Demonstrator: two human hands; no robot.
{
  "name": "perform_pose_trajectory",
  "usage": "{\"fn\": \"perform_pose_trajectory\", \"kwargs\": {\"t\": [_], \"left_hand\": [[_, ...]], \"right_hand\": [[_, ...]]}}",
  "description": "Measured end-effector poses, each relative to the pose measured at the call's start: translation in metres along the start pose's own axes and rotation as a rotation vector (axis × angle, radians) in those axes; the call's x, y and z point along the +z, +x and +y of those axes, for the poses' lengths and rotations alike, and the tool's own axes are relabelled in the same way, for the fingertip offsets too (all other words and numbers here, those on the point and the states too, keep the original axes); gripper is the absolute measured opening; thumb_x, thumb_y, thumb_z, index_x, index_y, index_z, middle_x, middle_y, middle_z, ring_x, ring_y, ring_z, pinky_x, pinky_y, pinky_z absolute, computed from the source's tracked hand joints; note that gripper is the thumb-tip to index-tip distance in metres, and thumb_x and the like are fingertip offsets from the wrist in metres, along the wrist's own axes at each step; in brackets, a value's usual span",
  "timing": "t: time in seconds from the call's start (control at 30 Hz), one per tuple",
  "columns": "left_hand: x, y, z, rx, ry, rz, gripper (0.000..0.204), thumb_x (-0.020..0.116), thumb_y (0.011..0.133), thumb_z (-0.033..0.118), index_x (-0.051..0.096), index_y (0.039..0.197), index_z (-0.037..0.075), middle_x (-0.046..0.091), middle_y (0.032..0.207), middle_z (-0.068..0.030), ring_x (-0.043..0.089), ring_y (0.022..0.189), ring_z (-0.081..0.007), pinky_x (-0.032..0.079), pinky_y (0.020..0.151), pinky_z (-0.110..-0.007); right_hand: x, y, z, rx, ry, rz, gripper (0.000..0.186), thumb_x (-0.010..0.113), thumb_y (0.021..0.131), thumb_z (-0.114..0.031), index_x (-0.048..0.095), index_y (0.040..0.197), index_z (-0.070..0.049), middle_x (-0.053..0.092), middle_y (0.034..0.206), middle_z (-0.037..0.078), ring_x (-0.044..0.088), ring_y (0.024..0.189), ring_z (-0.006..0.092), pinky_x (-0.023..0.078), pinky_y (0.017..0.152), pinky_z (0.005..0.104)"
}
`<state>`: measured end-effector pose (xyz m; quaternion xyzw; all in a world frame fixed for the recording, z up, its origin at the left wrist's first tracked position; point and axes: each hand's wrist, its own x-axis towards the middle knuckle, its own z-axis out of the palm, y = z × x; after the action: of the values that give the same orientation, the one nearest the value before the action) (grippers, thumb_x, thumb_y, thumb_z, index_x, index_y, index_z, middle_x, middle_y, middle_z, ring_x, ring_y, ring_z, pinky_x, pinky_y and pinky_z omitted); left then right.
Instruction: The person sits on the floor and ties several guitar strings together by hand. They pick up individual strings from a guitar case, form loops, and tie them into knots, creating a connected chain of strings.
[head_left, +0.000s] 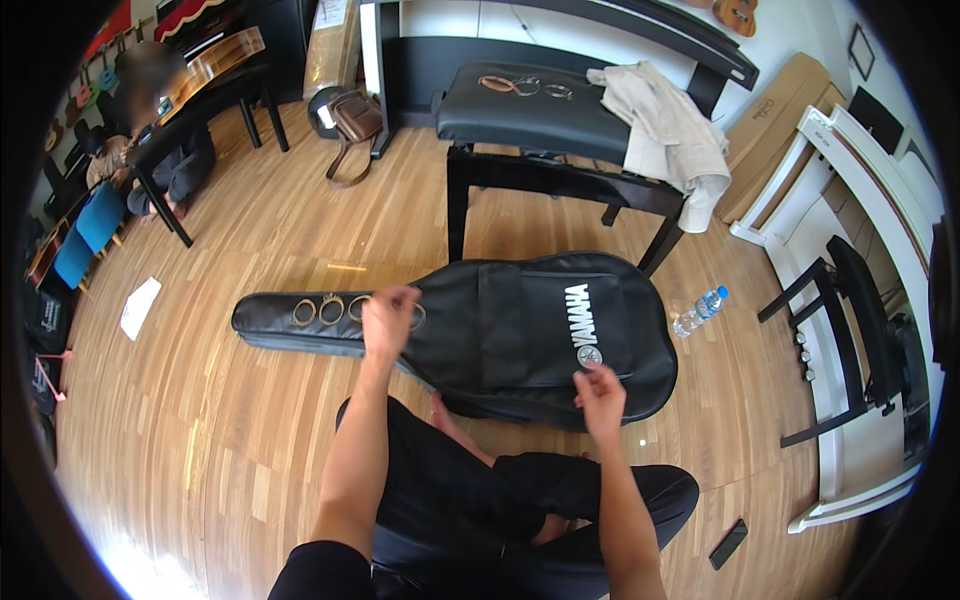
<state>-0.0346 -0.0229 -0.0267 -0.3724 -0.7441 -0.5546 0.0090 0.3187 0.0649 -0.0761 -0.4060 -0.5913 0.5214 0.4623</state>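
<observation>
A black guitar bag [515, 335] with white lettering lies flat on the floor in front of my crossed legs. Several thin brass-coloured coils [330, 299] rest in a row along its narrow neck end. My left hand [388, 318] is over that row at its right end, fingers pinched, with a coil partly showing beside it; what the fingertips hold is unclear. Over the lower edge of the bag's wide body, my right hand [599, 398] has curled, pinched fingers, and whatever may be between them is too small to make out.
Behind the bag stands a black bench [520, 120] with a pale garment [680, 150]. A water bottle [700, 312] and phone [728, 545] lie right, near a white keyboard stand. Paper [139, 308] lies left; another person [180, 170] sits by a table back left.
</observation>
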Motion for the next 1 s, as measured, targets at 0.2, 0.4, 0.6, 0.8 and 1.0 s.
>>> {"fn": "perform_pose_trajectory", "kwargs": {"t": [0.2, 0.4, 0.6, 0.8, 1.0], "left_hand": [[0.054, -0.152, 0.053, 0.312, 0.095, -0.815, 0.028, 0.061, 0.09, 0.03, 0.067, 0.072, 0.009, 0.065, 0.068, -0.0117, 0.065, 0.064, -0.0342, 0.052, 0.057, -0.044], [0.084, -0.234, 0.001, 0.223, 0.175, -1.019, 0.029, 0.045, 0.093, 0.024, 0.064, 0.103, 0.003, 0.064, 0.113, -0.0229, 0.062, 0.102, -0.039, 0.049, 0.087, -0.048], [0.102, -0.242, -0.034, 0.129, 0.324, -1.427, 0.051, 0.029, 0.1, 0.033, 0.064, 0.118, 0.001, 0.059, 0.125, -0.0239, 0.055, 0.117, -0.0415, 0.041, 0.1, -0.045], [0.079, -0.234, -0.002, 0.035, 0.544, -1.501, 0.064, 0.016, 0.101, 0.044, 0.056, 0.132, 0.004, 0.051, 0.138, -0.0193, 0.047, 0.129, -0.0371, 0.031, 0.11, -0.047], [0.06, -0.235, 0.016, 0.054, 0.563, -1.433, 0.064, 0.011, 0.101, 0.047, 0.044, 0.143, 0.011, 0.044, 0.146, -0.0138, 0.038, 0.137, -0.0339, 0.024, 0.115, -0.05]], "right_hand": [[0.039, -0.085, 0.032, -0.16, -0.612, -0.319, 0.024, 0.063, 0.09, -0.022, 0.063, 0.077, -0.001, 0.063, 0.074, 0.02, 0.064, 0.066, 0.035, 0.048, 0.058, 0.0434], [0.05, -0.1, 0.071, 0.199, -1.157, -0.55, 0.03, 0.047, 0.091, -0.023, 0.068, 0.101, -0.005, 0.068, 0.109, 0.019, 0.065, 0.103, 0.0358, 0.051, 0.084, 0.0478], [0.045, -0.107, 0.053, 0.228, -1.294, -0.729, 0.038, 0.041, 0.094, -0.026, 0.068, 0.114, -0.008, 0.067, 0.115, 0.016, 0.064, 0.109, 0.034, 0.05, 0.088, 0.0469], [0.053, -0.127, 0.017, 0.132, -1.361, -0.689, 0.034, 0.043, 0.094, -0.022, 0.07, 0.112, -0.011, 0.068, 0.115, 0.012, 0.065, 0.108, 0.0284, 0.052, 0.086, 0.0427], [0.056, -0.136, 0.004, 0.064, -1.46, -0.628, 0.034, 0.042, 0.097, -0.023, 0.07, 0.113, -0.012, 0.069, 0.114, 0.01, 0.067, 0.106, 0.0264, 0.052, 0.085, 0.0412]]}}
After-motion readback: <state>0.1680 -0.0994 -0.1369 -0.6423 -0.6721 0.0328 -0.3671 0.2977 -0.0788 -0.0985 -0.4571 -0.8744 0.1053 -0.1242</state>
